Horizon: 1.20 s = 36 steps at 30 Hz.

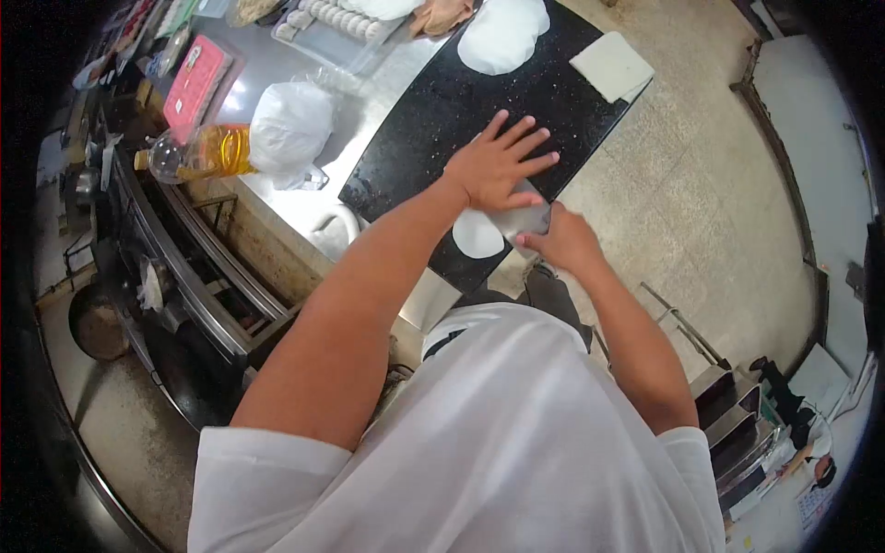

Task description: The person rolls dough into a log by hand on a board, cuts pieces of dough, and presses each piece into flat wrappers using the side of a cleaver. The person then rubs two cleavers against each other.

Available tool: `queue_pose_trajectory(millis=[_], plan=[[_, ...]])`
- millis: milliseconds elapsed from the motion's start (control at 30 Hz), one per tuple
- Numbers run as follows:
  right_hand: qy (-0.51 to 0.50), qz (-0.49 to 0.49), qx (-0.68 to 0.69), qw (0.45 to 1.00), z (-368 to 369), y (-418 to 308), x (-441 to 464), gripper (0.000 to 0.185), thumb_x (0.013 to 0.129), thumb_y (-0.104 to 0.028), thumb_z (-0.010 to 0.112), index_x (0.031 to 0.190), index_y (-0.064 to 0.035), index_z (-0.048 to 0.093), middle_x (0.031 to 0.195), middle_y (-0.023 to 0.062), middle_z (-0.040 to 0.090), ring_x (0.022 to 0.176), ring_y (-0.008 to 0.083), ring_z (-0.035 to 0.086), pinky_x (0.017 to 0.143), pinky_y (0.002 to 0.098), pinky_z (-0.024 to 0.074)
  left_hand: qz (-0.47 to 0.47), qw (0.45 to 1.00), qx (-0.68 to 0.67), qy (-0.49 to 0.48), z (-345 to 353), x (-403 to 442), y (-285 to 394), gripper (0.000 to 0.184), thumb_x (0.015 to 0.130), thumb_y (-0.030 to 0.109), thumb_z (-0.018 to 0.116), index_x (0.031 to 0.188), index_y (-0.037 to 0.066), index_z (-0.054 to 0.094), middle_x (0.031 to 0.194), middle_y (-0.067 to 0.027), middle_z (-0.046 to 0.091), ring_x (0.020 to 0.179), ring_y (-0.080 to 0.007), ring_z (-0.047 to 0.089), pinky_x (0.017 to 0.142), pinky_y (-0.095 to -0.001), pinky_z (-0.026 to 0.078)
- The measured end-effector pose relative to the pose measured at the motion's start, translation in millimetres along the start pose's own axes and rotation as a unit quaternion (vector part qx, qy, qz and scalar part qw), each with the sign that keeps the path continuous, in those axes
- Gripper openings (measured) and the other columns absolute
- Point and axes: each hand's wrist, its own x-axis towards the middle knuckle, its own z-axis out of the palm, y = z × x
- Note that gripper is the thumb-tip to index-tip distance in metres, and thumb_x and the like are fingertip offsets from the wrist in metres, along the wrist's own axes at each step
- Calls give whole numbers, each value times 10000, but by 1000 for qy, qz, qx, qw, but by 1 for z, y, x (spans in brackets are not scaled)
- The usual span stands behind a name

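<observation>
My right hand [570,243] is closed at the front right edge of the black board [415,138], gripping a wide, flat metal blade that looks like a cleaver [527,219]. Its handle is hidden in my fist. My left hand [505,164] has its fingers spread, with the heel and thumb over the blade's far end. Just left of the blade lies a thin white dough round [477,235]. More white dough rounds [502,39] overlap at the board's far end. A folded white cloth [612,66] rests by the far right edge.
Left of the board, a steel table [369,97] holds a tray of dough pieces [341,18], a white plastic bag [290,129], an oil bottle [207,155] and a pink box [196,85]. A stove [203,276] stands at lower left. Another person [819,456] is at far right.
</observation>
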Motion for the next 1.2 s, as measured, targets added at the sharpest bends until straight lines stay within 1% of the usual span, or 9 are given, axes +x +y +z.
queue_pose_trajectory(millis=[133, 300, 533, 633, 667, 733, 800, 1033, 1200], plan=[[41, -65, 132, 988, 80, 39, -59, 723, 777, -408, 823, 1257, 30, 507, 1032, 263, 717, 979, 441, 701, 817, 521, 554, 56, 990, -57, -113, 7, -39, 63, 735, 902, 691, 509, 1476, 233, 523, 1623, -105, 364, 1530, -359, 248, 1221, -652, 83], [20, 78, 102, 992, 26, 6, -44, 709, 752, -367, 864, 1255, -1, 525, 1015, 245, 723, 974, 435, 703, 851, 482, 554, 58, 996, -41, -57, 10, -4, 41, 706, 940, 695, 441, 1455, 224, 544, 1577, -85, 435, 1508, -357, 299, 1210, -641, 165], [69, 11, 38, 997, 9, 1, -11, 696, 759, -405, 836, 1243, 3, 547, 1034, 261, 720, 978, 444, 699, 863, 482, 553, 6, 1000, -3, 20, 4, 12, 4, 706, 946, 681, 441, 1485, 231, 516, 1586, -113, 418, 1508, -362, 294, 1208, -650, 150], [38, -88, 145, 985, 73, 43, -52, 732, 773, -371, 833, 1311, 1, 504, 1038, 264, 720, 1001, 447, 697, 872, 481, 551, 51, 991, -43, -116, 9, -34, 63, 704, 934, 686, 460, 1473, 239, 534, 1602, -100, 398, 1534, -328, 244, 1225, -644, 82], [35, -89, 145, 985, 73, 44, -55, 732, 773, -371, 833, 1311, 1, 504, 1038, 264, 720, 1001, 447, 697, 872, 481, 551, 103, 990, -74, -68, 31, -37, 75, 688, 929, 681, 465, 1445, 236, 562, 1589, -70, 423, 1527, -331, 259, 1223, -652, 69], [13, 56, 149, 987, 59, 36, -62, 737, 751, -374, 858, 1273, 5, 501, 1000, 248, 726, 977, 438, 705, 849, 481, 554, 83, 993, -73, -44, 30, -17, 75, 683, 923, 674, 480, 1435, 231, 570, 1573, -48, 447, 1517, -351, 275, 1218, -656, 81], [35, 79, 83, 993, 30, 28, -51, 725, 728, -386, 879, 1207, 16, 511, 976, 235, 730, 954, 423, 712, 826, 481, 557, 54, 997, -46, -15, 27, 3, 57, 689, 949, 686, 435, 1439, 219, 568, 1545, -65, 481, 1489, -352, 336, 1201, -665, 141], [58, -28, 44, 997, -7, 13, -11, 697, 761, -425, 838, 1194, 26, 532, 1028, 292, 699, 992, 447, 691, 849, 512, 547, 11, 999, -21, 42, 13, 26, -1, 711, 919, 659, 522, 1488, 234, 514, 1586, -99, 420, 1509, -376, 284, 1218, -638, 105], [-15, -26, 142, 989, 57, 52, -63, 739, 750, -424, 839, 1202, 62, 512, 1043, 309, 692, 992, 455, 690, 844, 522, 546, 67, 994, -71, -53, 29, -22, 85, 712, 932, 698, 470, 1477, 243, 527, 1593, -90, 410, 1516, -339, 286, 1235, -620, 78]])
